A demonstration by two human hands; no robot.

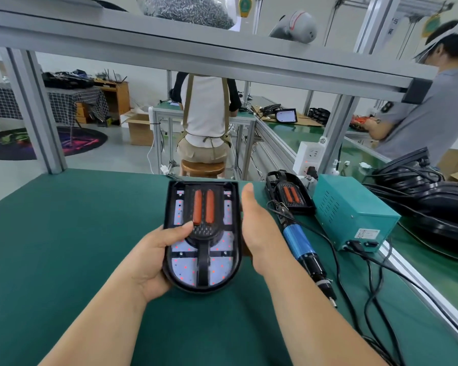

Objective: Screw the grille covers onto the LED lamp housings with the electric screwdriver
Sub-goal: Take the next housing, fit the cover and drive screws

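Note:
A black LED lamp housing (pixel 237 228) lies in the middle of the green mat, white LED boards showing inside. A black grille cover (pixel 203 233) with two orange tubes sits in it. My left hand (pixel 154 256) grips the housing's left edge, thumb pressing on the grille. My right hand (pixel 257 228) lies flat along the housing's right edge, fingers straight. The blue and black electric screwdriver (pixel 302 247) lies on the mat just right of my right hand, untouched.
A second housing with grille (pixel 291 192) lies behind the screwdriver. A teal power box (pixel 352 212) stands at right with black cables (pixel 376 273) trailing forward. A stack of black housings (pixel 434 191) is at far right. Two people work at other benches beyond.

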